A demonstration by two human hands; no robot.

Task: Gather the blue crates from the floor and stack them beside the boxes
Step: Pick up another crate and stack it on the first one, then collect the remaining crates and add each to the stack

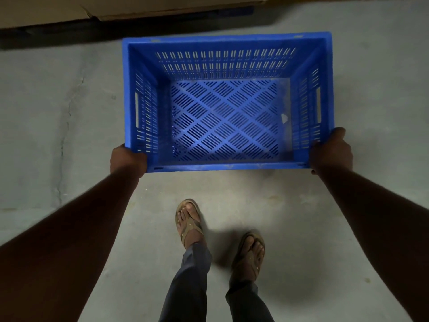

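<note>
With both hands clamped on the near corners of the empty blue crate (226, 101), left hand (127, 159) and right hand (330, 151), it looks like the carry step. Crate is upright above bare grey concrete floor (46, 112), near the cardboard boxes (139, 8) ahead; next move likely calls for lowering it level beside them. Dim room, sandalled feet (189, 220) below.

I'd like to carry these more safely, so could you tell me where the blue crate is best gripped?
Probably by the handle slots in the two short end walls of the crate, coming in from either side. The left hand and right hand now clamp the near corners, so its weight hangs out ahead of them. The slots sit mid-wall, nearer its balance.
</note>
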